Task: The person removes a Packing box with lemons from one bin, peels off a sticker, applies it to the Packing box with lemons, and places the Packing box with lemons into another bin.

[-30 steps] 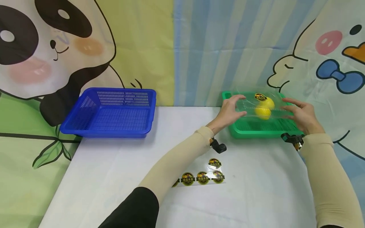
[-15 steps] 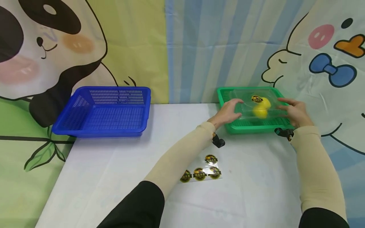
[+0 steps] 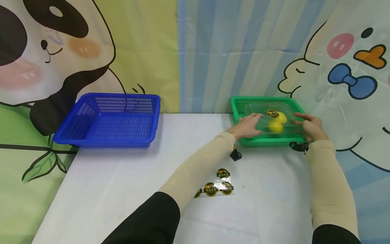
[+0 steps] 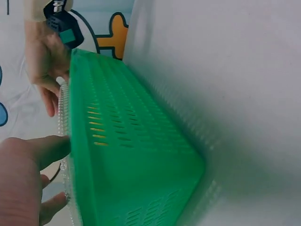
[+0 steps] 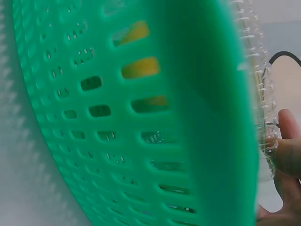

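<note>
In the head view a clear plastic box [image 3: 284,109] lies level in the green basket [image 3: 261,99] at the right. Two rounded yellow fruits [image 3: 275,126] show through it, and a black and gold round sticker [image 3: 273,114] is on its lid. My left hand [image 3: 247,125] holds the box's left end, with thumb and fingers apart. At the opposite end my right hand [image 3: 311,127] grips the box, its fingertips partly hidden by the plastic. The left wrist view has the box's ridged edge [image 4: 64,106] just above the basket rim, with the left thumb close to that rim.
A blue basket [image 3: 147,139] stands at the left back of the white table [image 3: 128,189]. Below my left forearm lies a sheet of round stickers [image 3: 211,189], partly covered by the sleeve. A printed cloth backdrop [image 3: 210,51] hangs behind the table.
Both hands have lowered the plastic box from above the green basket down into it. The fruits inside now show apart, one in front of the other. The head view has shifted slightly.
</note>
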Tool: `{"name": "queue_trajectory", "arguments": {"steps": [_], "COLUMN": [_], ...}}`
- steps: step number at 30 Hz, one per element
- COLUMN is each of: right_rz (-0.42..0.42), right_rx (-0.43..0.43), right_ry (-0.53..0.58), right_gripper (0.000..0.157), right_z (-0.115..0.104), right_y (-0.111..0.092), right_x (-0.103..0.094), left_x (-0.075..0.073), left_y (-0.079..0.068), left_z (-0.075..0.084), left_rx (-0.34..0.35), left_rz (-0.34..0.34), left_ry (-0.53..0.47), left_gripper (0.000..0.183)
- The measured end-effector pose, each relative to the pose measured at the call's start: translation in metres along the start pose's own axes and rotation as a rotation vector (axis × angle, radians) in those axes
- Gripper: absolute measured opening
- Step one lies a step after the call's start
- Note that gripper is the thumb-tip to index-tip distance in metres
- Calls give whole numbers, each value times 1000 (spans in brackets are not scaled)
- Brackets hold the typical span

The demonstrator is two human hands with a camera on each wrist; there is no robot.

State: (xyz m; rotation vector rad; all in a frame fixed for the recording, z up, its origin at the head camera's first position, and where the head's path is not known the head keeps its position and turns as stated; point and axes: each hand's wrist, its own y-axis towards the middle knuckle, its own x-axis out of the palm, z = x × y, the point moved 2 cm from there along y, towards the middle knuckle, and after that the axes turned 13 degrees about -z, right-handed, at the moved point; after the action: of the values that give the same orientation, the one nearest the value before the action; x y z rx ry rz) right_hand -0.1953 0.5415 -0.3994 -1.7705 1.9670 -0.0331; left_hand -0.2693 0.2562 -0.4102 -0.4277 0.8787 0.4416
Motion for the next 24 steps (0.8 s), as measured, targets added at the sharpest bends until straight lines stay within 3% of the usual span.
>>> {"name": "queue_trajectory", "arguments": {"steps": [6, 24], "right_rz": [-2, -31], "right_rx": [20, 59], "right_ry": [-41, -189], "right_gripper": [57, 56], "right_z": [2, 3], "right_y": [2, 10], "right_x": [-2, 3], "left_x": [8, 13], "left_y": [4, 7], "left_z": [0, 3], "left_rx": [-30, -110], "left_rz": [17, -3], "left_ry": [109, 193], "left_gripper": [77, 71]}}
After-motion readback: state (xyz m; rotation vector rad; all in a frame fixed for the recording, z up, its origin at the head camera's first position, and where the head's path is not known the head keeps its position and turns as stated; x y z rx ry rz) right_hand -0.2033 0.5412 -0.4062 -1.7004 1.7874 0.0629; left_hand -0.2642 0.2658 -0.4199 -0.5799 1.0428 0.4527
